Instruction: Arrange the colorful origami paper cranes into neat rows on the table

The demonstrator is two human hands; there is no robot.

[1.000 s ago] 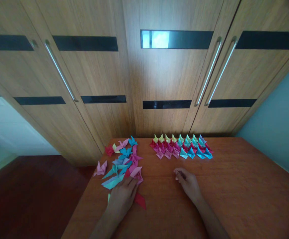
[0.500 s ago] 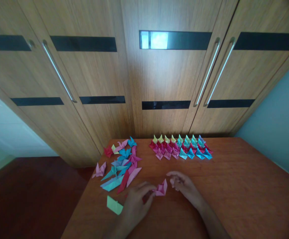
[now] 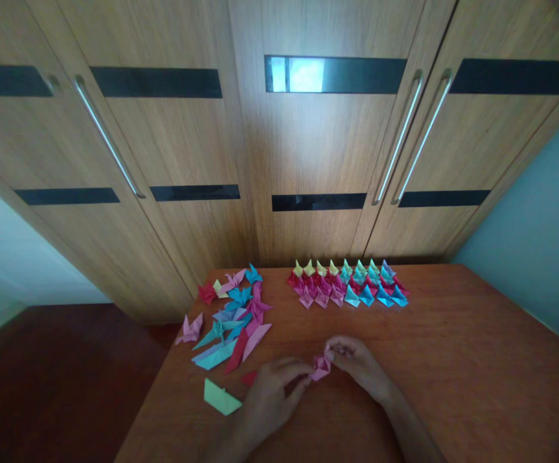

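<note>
A small folded piece of pink origami paper (image 3: 321, 368) is held over the front middle of the table. Its left end is pinched between the thumb and fingers of my left hand (image 3: 277, 389). My right hand (image 3: 356, 363) grips the upper right tip, fingers curled in. Beside my left wrist lies a pale green folded paper (image 3: 221, 397). A red folded paper (image 3: 249, 378) is partly hidden behind my left hand.
Loose folded paper pieces, pink, blue and red, form a pile (image 3: 236, 321) on the left of the brown table (image 3: 453, 360). Rows of small folded papers (image 3: 349, 283) stand along the back. Behind rises a wooden wardrobe (image 3: 318, 148) with metal handles.
My right hand has closed on the tip of the pink paper, where before it was apart from it. My left hand and the paper have shifted slightly right.
</note>
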